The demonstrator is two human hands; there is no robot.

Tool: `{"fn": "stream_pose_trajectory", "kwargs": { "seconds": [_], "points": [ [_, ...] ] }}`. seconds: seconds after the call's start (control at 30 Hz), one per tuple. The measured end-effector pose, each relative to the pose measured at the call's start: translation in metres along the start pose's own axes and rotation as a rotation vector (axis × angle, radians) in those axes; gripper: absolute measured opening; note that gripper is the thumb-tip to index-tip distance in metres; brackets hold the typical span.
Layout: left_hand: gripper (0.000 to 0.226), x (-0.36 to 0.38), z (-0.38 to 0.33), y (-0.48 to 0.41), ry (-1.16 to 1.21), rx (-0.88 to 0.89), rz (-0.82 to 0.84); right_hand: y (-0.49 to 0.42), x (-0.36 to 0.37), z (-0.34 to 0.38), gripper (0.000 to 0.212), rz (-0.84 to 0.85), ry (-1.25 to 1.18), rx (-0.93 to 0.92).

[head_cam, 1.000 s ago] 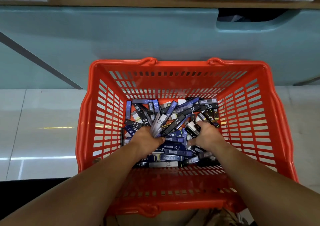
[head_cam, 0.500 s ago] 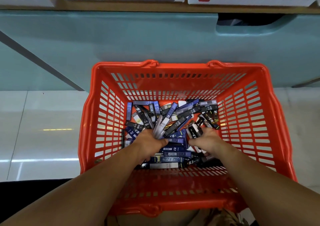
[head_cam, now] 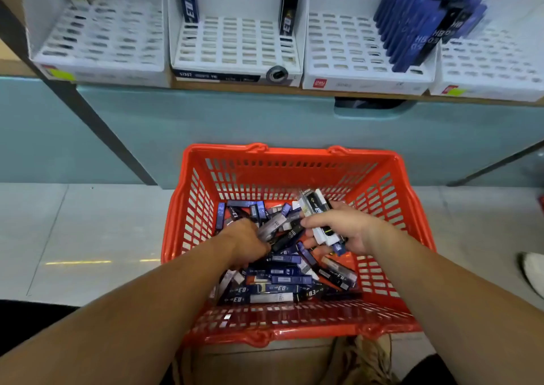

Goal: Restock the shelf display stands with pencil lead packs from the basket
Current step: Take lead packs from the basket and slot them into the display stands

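An orange basket (head_cam: 391,178) stands on the floor below the shelf, with several pencil lead packs (head_cam: 279,281) piled in its bottom. My right hand (head_cam: 350,228) is lifted a little above the pile and grips a bundle of black and white packs (head_cam: 319,208). My left hand (head_cam: 245,240) is down in the pile, its fingers curled round a few grey and black packs (head_cam: 272,227). Above, white display stands (head_cam: 235,46) line the shelf; the middle one holds two upright packs, and the one to its right (head_cam: 365,81) holds a row of blue packs (head_cam: 412,31).
The left stand (head_cam: 100,40) and the far right stand (head_cam: 494,60) show mostly bare slots. A teal shelf base (head_cam: 206,125) stands behind the basket. Pale floor tiles lie left and right, and a white shoe (head_cam: 532,269) is at the right edge.
The view has tilted up, bringing the display stands into sight. My right hand has risen out of the pile with a bundle of packs. My left hand stays low in the basket.
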State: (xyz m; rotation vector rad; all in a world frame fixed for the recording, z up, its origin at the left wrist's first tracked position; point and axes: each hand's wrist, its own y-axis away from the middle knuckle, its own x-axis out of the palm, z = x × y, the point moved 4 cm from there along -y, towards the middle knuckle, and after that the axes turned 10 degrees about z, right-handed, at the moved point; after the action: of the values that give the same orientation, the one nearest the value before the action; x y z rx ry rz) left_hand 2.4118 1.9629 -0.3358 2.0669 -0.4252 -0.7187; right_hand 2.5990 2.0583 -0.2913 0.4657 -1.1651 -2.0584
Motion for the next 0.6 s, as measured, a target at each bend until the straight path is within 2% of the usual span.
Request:
{"fn": "stream_pose_trajectory", "kwargs": {
  "seconds": [0.07, 0.17, 0.33, 0.43, 0.6],
  "points": [
    [0.036, -0.011, -0.006, 0.012, -0.031, 0.000, -0.013, 0.014, 0.004, 0.013, 0.037, 0.018, -0.002, -0.022],
    [0.047, -0.022, -0.020, 0.034, -0.098, 0.037, -0.019, 0.042, 0.005, 0.036, 0.023, 0.003, 0.036, -0.080],
    [0.049, -0.042, -0.054, 0.080, -0.240, 0.117, -0.076, 0.085, 0.000, 0.071, 0.012, -0.038, 0.082, -0.149],
    [0.050, -0.052, -0.065, 0.104, -0.351, 0.130, -0.089, 0.108, 0.003, 0.089, 0.014, -0.059, 0.142, -0.177],
    [0.048, -0.052, -0.062, 0.123, -0.395, 0.137, -0.089, 0.137, 0.017, 0.099, 0.020, -0.068, 0.182, -0.218]
  ]
}}
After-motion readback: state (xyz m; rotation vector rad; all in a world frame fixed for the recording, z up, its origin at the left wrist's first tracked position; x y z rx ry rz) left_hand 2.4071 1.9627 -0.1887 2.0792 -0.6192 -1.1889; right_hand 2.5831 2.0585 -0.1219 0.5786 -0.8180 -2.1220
